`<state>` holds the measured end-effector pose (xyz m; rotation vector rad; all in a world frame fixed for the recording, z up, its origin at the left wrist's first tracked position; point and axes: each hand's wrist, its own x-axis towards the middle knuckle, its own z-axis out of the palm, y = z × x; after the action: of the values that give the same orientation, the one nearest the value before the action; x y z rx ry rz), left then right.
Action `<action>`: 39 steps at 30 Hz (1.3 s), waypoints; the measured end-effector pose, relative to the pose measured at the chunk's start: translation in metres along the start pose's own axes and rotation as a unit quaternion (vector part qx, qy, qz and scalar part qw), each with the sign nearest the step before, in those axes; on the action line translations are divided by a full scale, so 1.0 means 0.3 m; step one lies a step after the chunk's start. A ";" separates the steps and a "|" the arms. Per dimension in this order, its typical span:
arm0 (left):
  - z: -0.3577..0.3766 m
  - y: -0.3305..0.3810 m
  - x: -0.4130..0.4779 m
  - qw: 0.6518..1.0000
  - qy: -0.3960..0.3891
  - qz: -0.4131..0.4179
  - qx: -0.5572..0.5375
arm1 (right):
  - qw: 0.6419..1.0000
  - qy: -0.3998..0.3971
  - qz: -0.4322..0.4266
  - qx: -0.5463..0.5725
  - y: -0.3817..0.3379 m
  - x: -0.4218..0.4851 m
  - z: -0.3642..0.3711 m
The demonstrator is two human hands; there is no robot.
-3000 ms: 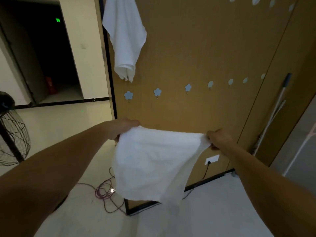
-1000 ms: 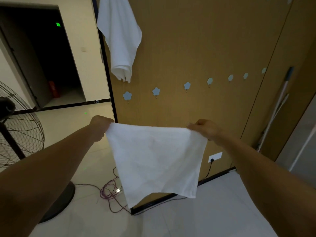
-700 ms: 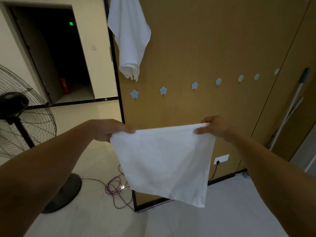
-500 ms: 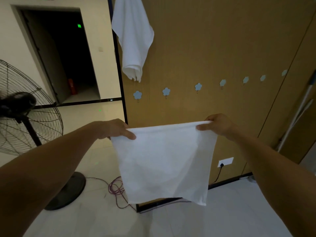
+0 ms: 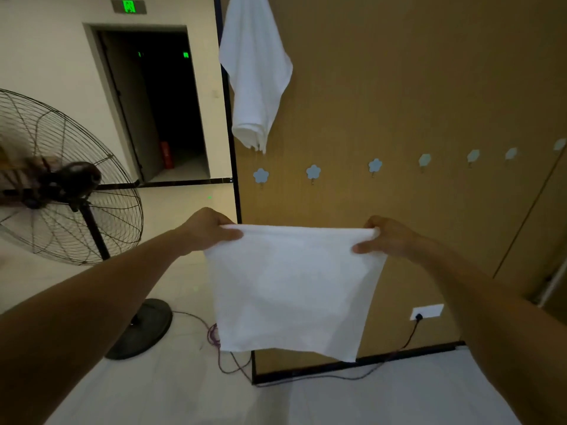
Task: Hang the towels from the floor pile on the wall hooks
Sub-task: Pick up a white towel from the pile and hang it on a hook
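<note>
- I am pinching the towel (image 5: 291,289) by its top corners, left hand (image 5: 208,230) and right hand (image 5: 388,237).
- It is hanging spread below the hooks (image 5: 313,172), its top edge running level; both hands are equally near.

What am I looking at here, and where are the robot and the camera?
There is no robot. A person wears one wide-angle camera on the head, so you see their own arms reaching forward. The left hand and right hand each pinch a top corner of a white towel, spreading it before a wooden wall panel. A second towel already hangs high on the panel, above a row of bare blue flower-shaped hooks. A pedestal fan stands on the pale floor at the left.
</note>
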<state>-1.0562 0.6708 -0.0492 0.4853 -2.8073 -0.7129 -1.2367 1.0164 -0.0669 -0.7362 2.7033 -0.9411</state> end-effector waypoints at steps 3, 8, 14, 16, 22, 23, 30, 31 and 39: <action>0.005 -0.026 0.003 0.998 0.052 -0.031 0.001 | 0.998 0.043 -0.035 0.021 -0.051 0.048 0.027; -0.003 -0.088 0.055 0.990 0.131 0.022 0.042 | 0.990 0.126 -0.059 -0.002 -0.133 0.166 0.080; 0.020 -0.114 0.205 0.979 0.182 0.026 -0.093 | 0.978 0.190 -0.074 -0.029 -0.237 0.329 0.187; 0.017 -0.126 0.259 0.962 0.206 0.014 -0.176 | 0.971 0.201 -0.113 0.056 -0.277 0.363 0.206; 0.048 -0.148 0.407 0.954 0.156 0.063 -0.249 | 0.951 0.140 -0.131 0.244 -0.403 0.464 0.290; 0.051 -0.157 0.431 0.957 0.140 0.062 -0.245 | 0.962 0.103 -0.140 0.209 -0.403 0.486 0.302; 0.105 -0.251 0.574 0.987 0.039 0.101 -0.117 | 0.989 0.075 -0.084 0.094 -0.335 0.656 0.381; 0.121 -0.248 0.604 0.986 0.060 0.092 -0.127 | 0.986 0.100 -0.087 0.101 -0.331 0.681 0.393; 0.236 -0.171 0.801 0.956 0.237 -0.032 -0.172 | 0.968 0.191 -0.093 0.132 -0.378 0.920 0.445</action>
<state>-1.2844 0.5714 -0.1080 0.5899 -2.1770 -0.9317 -1.3858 0.7280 -0.1038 -0.8351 2.7670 -1.6000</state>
